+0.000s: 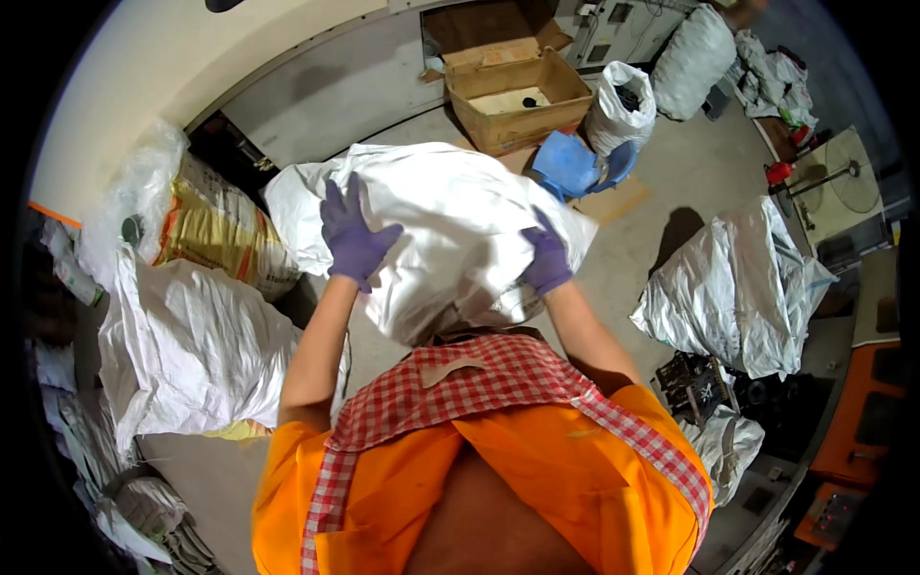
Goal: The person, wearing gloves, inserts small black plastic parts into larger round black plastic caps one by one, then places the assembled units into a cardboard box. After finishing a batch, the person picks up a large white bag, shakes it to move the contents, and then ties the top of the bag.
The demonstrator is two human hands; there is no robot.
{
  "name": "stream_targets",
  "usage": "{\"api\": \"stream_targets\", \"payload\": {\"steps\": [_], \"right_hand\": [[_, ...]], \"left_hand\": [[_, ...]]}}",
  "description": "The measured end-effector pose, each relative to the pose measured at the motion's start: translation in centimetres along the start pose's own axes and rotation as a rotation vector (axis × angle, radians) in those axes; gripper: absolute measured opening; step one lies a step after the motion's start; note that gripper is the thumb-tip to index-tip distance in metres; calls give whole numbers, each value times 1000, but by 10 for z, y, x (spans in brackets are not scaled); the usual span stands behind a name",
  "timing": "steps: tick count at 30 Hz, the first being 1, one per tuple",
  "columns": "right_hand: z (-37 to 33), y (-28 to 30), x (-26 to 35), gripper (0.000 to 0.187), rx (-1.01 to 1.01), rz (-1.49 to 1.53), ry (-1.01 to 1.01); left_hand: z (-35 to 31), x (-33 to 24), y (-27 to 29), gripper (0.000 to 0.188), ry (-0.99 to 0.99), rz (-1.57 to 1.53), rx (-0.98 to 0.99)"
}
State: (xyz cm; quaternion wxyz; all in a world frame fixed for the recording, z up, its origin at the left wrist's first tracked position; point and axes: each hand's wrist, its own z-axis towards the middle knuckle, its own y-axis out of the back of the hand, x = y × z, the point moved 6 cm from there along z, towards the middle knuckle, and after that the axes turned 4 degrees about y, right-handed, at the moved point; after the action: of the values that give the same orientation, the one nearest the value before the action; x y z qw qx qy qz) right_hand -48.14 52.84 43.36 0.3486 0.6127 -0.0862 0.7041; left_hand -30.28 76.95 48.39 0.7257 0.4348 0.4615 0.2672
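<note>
A large white woven sack (446, 206) bulges in front of me, full-looking and creased. My left hand (356, 235), in a purple glove, lies against its left part with the thumb and fingers spread. On the sack's right side rests my right hand (546, 257), also gloved in purple, its fingers stretched out along the fabric and slightly blurred. Neither hand shows a closed grip. What the sack contains is hidden. Its near edge comes close to my red checked apron (498, 369).
Beyond the sack stand an open cardboard box (517, 129), a blue plastic container (567, 165) and a small filled white bag (621, 110). Left are a yellow printed sack (225, 230) and another white sack (196, 345). Right are a silvery bag (733, 287) and a fan (843, 177).
</note>
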Motion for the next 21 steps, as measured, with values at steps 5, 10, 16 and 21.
{"api": "stream_targets", "payload": {"steps": [5, 10, 16, 21], "right_hand": [[-24, -39, 47, 77, 411, -103, -63], [-32, -56, 58, 53, 473, 681, -313], [-23, 33, 28, 26, 641, 149, 209], [-24, 60, -62, 48, 269, 13, -460]], "left_hand": [[7, 31, -50, 115, 226, 197, 227], [4, 53, -102, 80, -67, 165, 254], [30, 112, -56, 40, -197, 25, 5], [38, 163, -91, 45, 84, -759, 578]]}}
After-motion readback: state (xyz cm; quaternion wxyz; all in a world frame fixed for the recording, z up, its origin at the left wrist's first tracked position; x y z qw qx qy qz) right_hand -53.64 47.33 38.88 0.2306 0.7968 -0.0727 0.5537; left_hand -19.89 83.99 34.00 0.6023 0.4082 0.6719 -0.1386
